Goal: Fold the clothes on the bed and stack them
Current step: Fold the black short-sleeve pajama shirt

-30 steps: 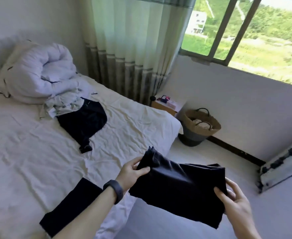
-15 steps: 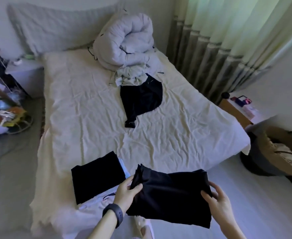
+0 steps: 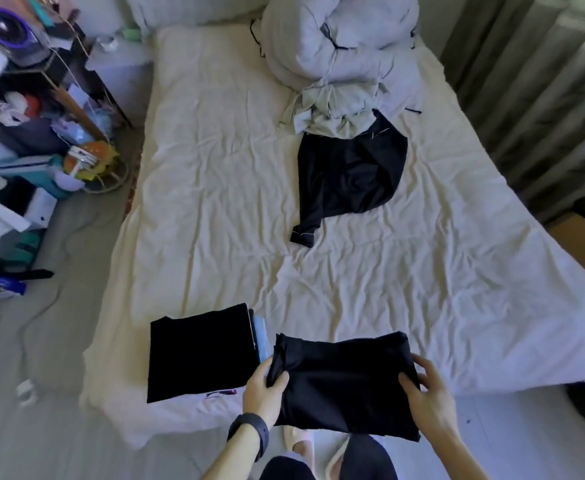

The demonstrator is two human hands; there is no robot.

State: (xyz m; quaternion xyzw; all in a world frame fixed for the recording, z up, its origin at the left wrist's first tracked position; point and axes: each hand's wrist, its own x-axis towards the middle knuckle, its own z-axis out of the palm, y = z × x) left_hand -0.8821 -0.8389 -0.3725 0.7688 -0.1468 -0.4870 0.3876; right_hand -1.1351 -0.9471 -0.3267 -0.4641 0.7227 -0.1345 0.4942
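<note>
Cloth (image 3: 346,382), black and folded, hung over the near edge of the bed (image 3: 215,202), its long axis running left to right. Our left hand (image 3: 263,389) pinched its bunched left end; our right hand (image 3: 426,393) gripped the right end. The stack (image 3: 197,355) lay just beside it, on the left hand's side, so we judged the next move a short carry leftward. A black top (image 3: 350,174) and grey clothes (image 3: 332,112) lay well up the bed.
</note>
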